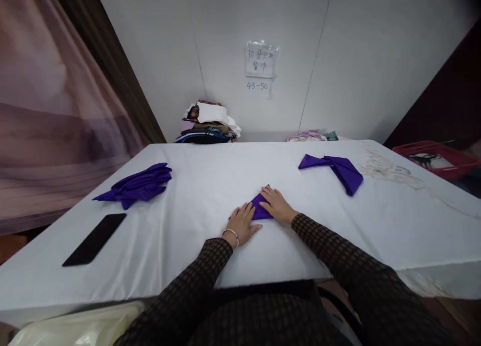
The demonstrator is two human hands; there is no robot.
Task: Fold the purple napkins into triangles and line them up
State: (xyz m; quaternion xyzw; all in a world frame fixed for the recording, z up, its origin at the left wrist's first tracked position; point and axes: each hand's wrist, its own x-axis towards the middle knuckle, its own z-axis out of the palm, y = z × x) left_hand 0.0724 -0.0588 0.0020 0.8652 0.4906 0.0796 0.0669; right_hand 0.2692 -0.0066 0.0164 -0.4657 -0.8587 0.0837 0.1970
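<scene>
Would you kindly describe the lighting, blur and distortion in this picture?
Head view: soft light, with pale sheen on the white satiny tablecloth; head view: apparent wide-angle stretch, the sheer pinkish curtain slanting steeply; head view: a dark blurred patch in the upper right corner; head view: no obvious motion blur on the left hand or right hand.

a pale wall (225, 40) stands behind a draped table (203, 186), pinkish curtain (48, 110) at left.

folded purple cloth (260, 211), roughly triangular, one corner pointing away; flat on the white tablecloth (210, 181)
</scene>
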